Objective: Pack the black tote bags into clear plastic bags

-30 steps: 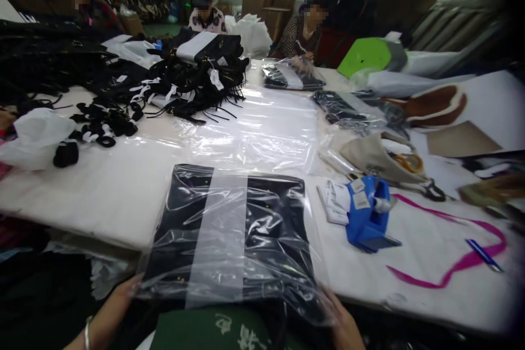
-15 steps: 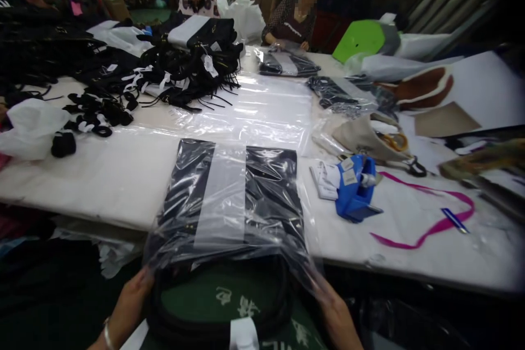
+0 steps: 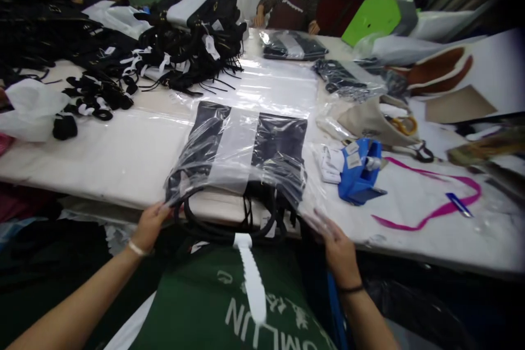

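Gripping the near edges of a clear plastic bag (image 3: 314,213) between closed fingers, with left hand (image 3: 150,227) at lower left of centre and right hand (image 3: 340,254) at lower right. Seen inside, at mid-frame on the worktop (image 3: 102,158): a black handbag (image 3: 281,136), with handles (image 3: 197,224) protruding toward a green apron (image 3: 197,290), left of a blue dispenser (image 3: 356,175).

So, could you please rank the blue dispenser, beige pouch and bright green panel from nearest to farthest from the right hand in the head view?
From the right hand:
1. Blue dispenser, just beyond the hand.
2. Beige pouch, farther back, behind the dispenser.
3. Bright green panel, well behind the pouch.
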`<state>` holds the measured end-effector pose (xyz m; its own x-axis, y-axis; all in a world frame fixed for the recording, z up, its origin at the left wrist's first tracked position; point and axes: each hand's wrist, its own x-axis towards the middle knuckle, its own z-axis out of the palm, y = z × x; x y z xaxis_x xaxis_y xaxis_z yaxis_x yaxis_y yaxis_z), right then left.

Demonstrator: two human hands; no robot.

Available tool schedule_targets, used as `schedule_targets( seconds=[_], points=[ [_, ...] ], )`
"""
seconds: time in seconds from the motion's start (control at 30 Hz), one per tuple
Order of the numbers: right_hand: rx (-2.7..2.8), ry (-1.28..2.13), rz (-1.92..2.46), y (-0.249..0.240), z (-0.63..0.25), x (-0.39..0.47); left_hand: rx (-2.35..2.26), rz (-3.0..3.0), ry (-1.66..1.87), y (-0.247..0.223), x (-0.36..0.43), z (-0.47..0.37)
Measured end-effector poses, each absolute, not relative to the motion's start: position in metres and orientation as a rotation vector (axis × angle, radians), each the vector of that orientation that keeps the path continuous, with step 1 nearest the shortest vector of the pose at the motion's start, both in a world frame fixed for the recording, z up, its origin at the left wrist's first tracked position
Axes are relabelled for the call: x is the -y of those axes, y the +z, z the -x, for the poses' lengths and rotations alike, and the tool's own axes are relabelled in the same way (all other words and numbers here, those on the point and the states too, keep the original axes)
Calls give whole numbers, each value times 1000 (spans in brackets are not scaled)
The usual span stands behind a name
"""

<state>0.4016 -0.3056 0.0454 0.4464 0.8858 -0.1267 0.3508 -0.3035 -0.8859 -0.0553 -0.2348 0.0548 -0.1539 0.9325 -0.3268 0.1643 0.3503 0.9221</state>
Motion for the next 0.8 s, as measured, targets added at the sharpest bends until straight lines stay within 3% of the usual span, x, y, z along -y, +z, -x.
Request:
schedule_targets(
  seconds=[0.1,0.17,0.3,0.5,0.63,0.8],
  points=[
    [745,1088,1851,26,-393,364,-1662,-892,774,43,282,76],
    [686,1257,1801,25,-378,391,-1851,-1131,721,44,294,82],
    [1212,1326,1611,59,-337,373,-2029,-1908,723,57,256,74],
    [2249,784,936,82,-246,256,-1843,-2192,1032,80,209,59],
    [2480,355,1284,59,-187,193,-1990,-2244,952,70,219,68],
    [2574,243,1448,55,-177,161,-2031,-2168,552,47,246,90]
  ],
)
